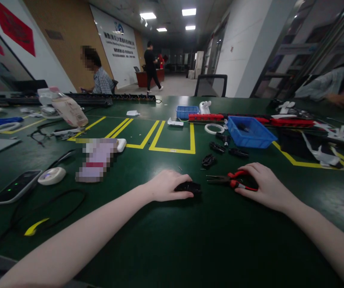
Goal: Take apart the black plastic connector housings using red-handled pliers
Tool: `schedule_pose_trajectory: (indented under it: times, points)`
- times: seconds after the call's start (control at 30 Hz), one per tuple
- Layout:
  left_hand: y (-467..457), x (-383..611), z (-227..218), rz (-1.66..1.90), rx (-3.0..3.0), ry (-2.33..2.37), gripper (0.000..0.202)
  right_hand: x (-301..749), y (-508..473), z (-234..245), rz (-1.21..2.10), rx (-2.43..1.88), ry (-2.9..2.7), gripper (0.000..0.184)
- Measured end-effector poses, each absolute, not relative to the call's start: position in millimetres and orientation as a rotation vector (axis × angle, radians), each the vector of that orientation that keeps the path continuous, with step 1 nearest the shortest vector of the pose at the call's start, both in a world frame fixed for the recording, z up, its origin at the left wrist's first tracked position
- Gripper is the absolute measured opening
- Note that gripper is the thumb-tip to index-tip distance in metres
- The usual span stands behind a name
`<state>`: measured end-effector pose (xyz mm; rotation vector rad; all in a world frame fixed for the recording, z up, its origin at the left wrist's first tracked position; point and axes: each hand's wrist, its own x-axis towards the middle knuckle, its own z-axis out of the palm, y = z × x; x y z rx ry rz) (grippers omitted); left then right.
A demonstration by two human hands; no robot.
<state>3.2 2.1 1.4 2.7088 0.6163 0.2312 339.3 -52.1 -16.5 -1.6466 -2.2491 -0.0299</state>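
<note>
Office with workshop-like setup: green worktop (172,248) marked with yellow tape (192,138), carrying blue bin (249,139), red-handled pliers (233,182), small black parts (208,161). Beyond worktop: mesh-backed office chair (210,85), lettered wall sign (118,53). High above worktop's far side: ceiling light panels (189,12). Person (102,81) seated past worktop's far left edge.

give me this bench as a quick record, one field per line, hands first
left hand: grip on a black part
right hand: grip on red-handled pliers
pliers' jaws: slightly parted, pointing toward the black part's side
beyond the hands: several loose black pieces, blue bin with dark contents
far left: tilted bottle
surface: green table with yellow markings
</note>
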Motion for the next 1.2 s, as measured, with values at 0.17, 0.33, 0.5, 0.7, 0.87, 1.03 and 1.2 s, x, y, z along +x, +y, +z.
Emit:
schedule_pose_trajectory:
  times: [0.17,0.33,0.5,0.7,0.87,1.03,1.2]
  points:
    - [1.6,3.8,1.6,0.244,2.701,0.643,0.033,322.8,-55.4,-13.8,-0.306,-1.586,-2.19,0.053]
    - [1.9,5.3,1.0,0.238,2.721,0.692,0.038,301.5,-68.4,-7.4,-0.213,-1.517,-2.049,0.048]
    - [1.0,5.5,-1.2,0.243,2.782,0.688,0.041,275.3,-82.7,-6.4,-0.047,-1.465,-2.099,0.043]
    - [-0.8,5.4,-0.9,0.21,2.828,0.719,0.038,271.8,-83.4,-10.3,-0.062,-1.453,-2.175,0.046]
    - [-1.9,4.6,1.0,0.22,2.822,0.71,0.035,276.8,-82.6,-8.7,-0.117,-1.41,-2.177,0.046]
    - [-2.6,4.5,1.0,0.221,2.828,0.707,0.035,276.9,-83.3,-5.7,-0.074,-1.436,-2.173,0.045]
    - [-2.8,4.9,1.5,0.209,2.836,0.702,0.035,277.3,-83.4,-6.2,-0.057,-1.44,-2.181,0.045]
